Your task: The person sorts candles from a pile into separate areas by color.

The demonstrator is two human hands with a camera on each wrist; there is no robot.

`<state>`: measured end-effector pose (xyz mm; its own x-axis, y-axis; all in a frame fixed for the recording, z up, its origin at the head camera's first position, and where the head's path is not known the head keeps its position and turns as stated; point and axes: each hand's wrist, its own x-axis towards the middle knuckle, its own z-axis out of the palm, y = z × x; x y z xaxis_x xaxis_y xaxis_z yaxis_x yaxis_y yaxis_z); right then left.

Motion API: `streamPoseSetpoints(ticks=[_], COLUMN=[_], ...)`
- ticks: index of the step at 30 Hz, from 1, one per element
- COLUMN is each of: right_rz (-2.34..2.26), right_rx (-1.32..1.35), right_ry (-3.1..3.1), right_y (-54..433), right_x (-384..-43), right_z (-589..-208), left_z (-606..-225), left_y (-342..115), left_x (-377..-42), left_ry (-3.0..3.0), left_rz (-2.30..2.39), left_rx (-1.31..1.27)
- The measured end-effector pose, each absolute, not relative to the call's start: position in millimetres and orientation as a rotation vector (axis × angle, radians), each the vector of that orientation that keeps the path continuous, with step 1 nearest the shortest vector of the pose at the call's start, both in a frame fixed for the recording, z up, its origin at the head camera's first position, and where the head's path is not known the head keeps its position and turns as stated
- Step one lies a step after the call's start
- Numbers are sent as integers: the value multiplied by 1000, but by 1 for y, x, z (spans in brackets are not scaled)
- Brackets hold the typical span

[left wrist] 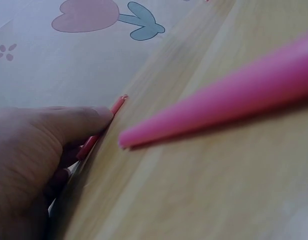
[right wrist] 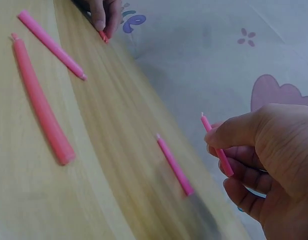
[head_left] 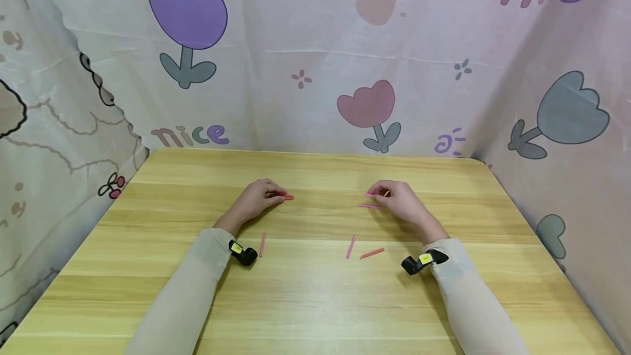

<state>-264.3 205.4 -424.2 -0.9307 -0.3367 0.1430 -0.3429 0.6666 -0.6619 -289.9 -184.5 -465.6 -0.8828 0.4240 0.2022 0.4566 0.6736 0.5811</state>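
Presently, left hand: the left hand (head_left: 258, 199) is at the far left of the table (head_left: 305, 305), pinching the gripped red candle (left wrist: 119, 104) between thumb and finger; the head view suggests more than one red end there, count not certain
Right hand: the right hand (head_left: 400, 200), far right, pinches the held pink candle (right wrist: 225, 164) between thumb and fingers; the candle appears raised off the table
Far pink candle: the far pink candle (head_left: 368, 206) lies loose on the table, just on the near side of the right fingertips and pointing left
Loose pair: the middle pink candle (head_left: 351, 246) and, just right of it, the loose red candle (head_left: 372, 253) lie nearer than the right hand, close but not touching
Left pink candle: the left pink candle (head_left: 262, 244) lies just right of the left wrist camera (head_left: 244, 255), well apart from the loose pair
Candle handling: judged to be at the picking-up step, one colour in each hand, four candles still loose
Next move: judged to call for a light, steady pinch on thin, round candles, and for keeping the right fingers from rolling the far pink candle
Hidden parts: the middle of the gripped red candle is covered by the left hand, so whether it touches the table cannot be told; several left fingers are also out of sight
Cut off: in the left wrist view the large pink candle runs past the right edge, blurred
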Motion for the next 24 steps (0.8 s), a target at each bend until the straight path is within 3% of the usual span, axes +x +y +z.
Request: streamPoseSetpoints(ticks=[24], right_rz=[1183], right_rx=[534], right_ry=[-2891], right_y=[203], right_x=[-269], right_z=[-444], left_z=[-465], left_y=[-185], left_x=[-287], left_ry=[-2838], left_rz=[-1019], left_rx=[-737])
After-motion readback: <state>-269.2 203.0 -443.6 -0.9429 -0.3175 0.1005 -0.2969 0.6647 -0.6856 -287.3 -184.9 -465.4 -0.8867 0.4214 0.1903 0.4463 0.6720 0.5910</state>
